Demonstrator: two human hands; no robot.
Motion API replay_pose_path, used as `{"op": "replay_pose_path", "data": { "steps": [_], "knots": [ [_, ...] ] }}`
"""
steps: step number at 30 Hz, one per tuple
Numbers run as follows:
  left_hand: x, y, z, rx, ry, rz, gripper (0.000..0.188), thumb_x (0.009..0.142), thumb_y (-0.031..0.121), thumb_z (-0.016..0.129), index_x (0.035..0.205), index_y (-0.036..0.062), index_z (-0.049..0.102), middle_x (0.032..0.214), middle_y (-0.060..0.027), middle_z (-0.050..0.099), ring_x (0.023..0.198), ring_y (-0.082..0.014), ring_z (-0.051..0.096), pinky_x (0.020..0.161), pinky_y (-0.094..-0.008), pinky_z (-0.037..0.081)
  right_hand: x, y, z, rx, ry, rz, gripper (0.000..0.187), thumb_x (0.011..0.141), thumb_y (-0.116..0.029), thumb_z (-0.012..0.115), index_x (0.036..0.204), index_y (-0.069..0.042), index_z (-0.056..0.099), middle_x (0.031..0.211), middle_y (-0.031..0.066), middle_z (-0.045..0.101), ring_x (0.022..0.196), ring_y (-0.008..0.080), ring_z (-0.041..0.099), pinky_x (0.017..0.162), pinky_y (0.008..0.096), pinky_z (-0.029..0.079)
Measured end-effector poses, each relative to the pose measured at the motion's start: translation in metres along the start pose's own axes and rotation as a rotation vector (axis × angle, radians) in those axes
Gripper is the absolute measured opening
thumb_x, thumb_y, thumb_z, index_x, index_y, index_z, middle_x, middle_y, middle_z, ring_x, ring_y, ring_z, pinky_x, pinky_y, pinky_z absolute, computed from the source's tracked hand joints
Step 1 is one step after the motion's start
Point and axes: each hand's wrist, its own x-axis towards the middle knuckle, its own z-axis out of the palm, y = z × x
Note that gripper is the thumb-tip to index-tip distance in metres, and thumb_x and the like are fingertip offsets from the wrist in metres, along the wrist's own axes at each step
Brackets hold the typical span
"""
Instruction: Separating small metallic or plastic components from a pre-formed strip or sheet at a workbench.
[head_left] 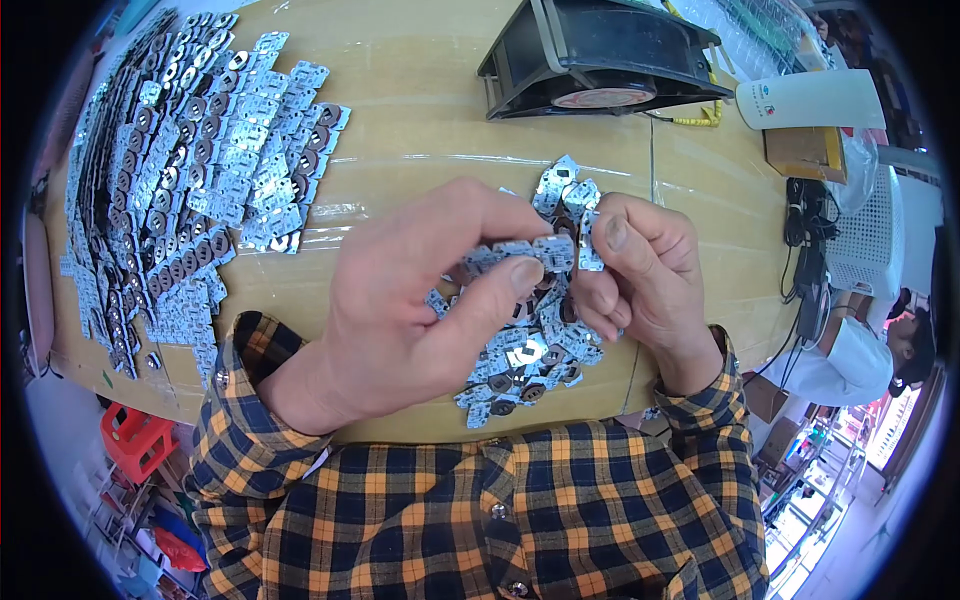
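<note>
Centring the clock on the view, overlapping strips of small circuit boards (pixel 215 140) are spreading from nine to eleven o'clock, lying on the tan surface (pixel 410 110). Many of them are showing round brown parts.

The left hand (pixel 420 300) is sitting just toward nine o'clock from centre, its thumb and curled fingers closing on a short board strip (pixel 515 255). The strip's free end is pointing toward three o'clock, at the other hand. Beneath both hands, a pile of loose boards (pixel 540 350) is spreading toward five o'clock, with a few pieces showing beyond the fingers toward one.

A narrow board piece (pixel 590 250) is standing just beside that free end; whether they are joining is hard to tell. The right hand (pixel 655 265), toward three o'clock, seems to be pinching it between thumb and bent fingers.

A black fan (pixel 620 45) is resting toward one o'clock, and a white perforated basket (pixel 865 235) is standing near three.

The hands seem to be parting boards from the strip. Doing this well probably means gripping close to the joint, bending squarely without twisting, and keeping pressure off the mounted parts.
</note>
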Motion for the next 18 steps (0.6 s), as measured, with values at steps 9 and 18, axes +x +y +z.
{"op": "replay_pose_path", "data": {
  "steps": [9,18],
  "knots": [
    [-0.0010,-0.0027,0.0061,0.408,0.108,0.316,0.025,0.076,-0.011,0.067,0.099,-0.0039,0.062,0.086,-0.0146,0.066,0.068,-0.0205,0.064,0.060,-0.0278,0.050,-0.0009,-0.0002,-0.0048,-0.178,-0.068,-0.039,0.032,0.100,-0.020,0.049,0.074,-0.002,0.048,0.052,0.0006,0.045,0.037,0.0062,0.040,0.036,0.0205,0.033],
    [0.0011,0.0024,0.0028,0.294,0.076,0.250,0.024,0.076,-0.011,0.065,0.099,-0.0034,0.062,0.084,-0.0140,0.066,0.067,-0.0210,0.065,0.060,-0.0274,0.049,-0.0023,0.0015,-0.0020,-0.150,-0.052,-0.042,0.033,0.100,-0.020,0.050,0.073,-0.002,0.048,0.052,0.0003,0.045,0.037,0.0068,0.041,0.035,0.0210,0.032]
  ]
}}
